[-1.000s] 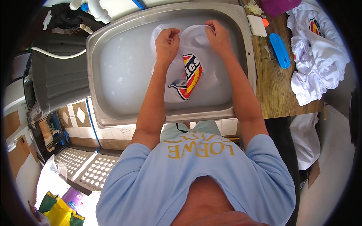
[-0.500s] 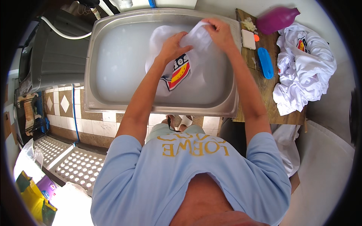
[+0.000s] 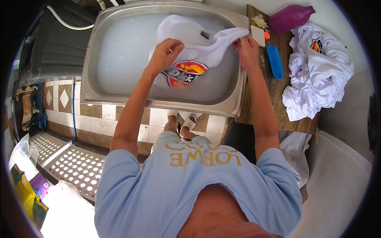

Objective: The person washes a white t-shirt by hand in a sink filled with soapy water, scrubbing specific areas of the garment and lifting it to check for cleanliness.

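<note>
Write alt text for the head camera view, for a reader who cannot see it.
Seen from above, a person's left hand and right hand grip a white shirt with a colourful print over a metal sink of cloudy water. A wooden table at right holds a pile of white clothes, a blue brush and a purple bottle.

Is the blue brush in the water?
No, the blue brush lies on the wooden table beside the metal sink, outside the water.
</note>
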A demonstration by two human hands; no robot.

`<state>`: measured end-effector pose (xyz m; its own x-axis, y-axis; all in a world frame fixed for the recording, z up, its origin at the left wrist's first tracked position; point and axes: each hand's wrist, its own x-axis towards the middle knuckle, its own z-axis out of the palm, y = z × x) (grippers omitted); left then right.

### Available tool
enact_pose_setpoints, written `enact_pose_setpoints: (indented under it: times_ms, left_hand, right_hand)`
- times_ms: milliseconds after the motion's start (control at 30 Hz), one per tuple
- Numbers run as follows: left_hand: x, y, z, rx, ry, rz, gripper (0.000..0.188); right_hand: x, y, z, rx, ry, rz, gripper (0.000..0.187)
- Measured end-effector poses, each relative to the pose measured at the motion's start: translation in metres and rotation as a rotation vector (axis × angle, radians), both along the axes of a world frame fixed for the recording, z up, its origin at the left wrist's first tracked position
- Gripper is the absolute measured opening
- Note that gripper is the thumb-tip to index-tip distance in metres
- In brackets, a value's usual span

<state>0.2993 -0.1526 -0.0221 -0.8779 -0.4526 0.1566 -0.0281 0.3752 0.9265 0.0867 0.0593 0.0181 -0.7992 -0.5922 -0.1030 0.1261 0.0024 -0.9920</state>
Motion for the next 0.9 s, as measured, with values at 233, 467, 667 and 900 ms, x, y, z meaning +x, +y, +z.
enact_pose_setpoints:
  times_ms: [233, 467, 667, 900]
  left_hand:
    - [-0.015, -0.004, -0.015, -0.692, -0.197, 0.077, 0.026]
    - [0.013, -0.037, 0.058, -0.464, -0.165, -0.095, 0.027]
    - [0.038, -0.043, 0.067, -0.162, -0.382, -0.034, 0.043]
    - [0.002, -0.038, -0.018, -0.558, -0.659, 0.305, 0.061]
  right_hand:
    - [-0.003, 0.023, 0.052, -0.712, -0.588, 0.431, 0.046]
    - [0.003, 0.028, 0.080, -0.439, -0.452, 0.151, 0.065]
    - [0.031, 0.028, 0.063, -0.403, -0.431, 0.168, 0.058]
    - [0.037, 0.026, 0.077, -0.396, -0.310, 0.230, 0.045]
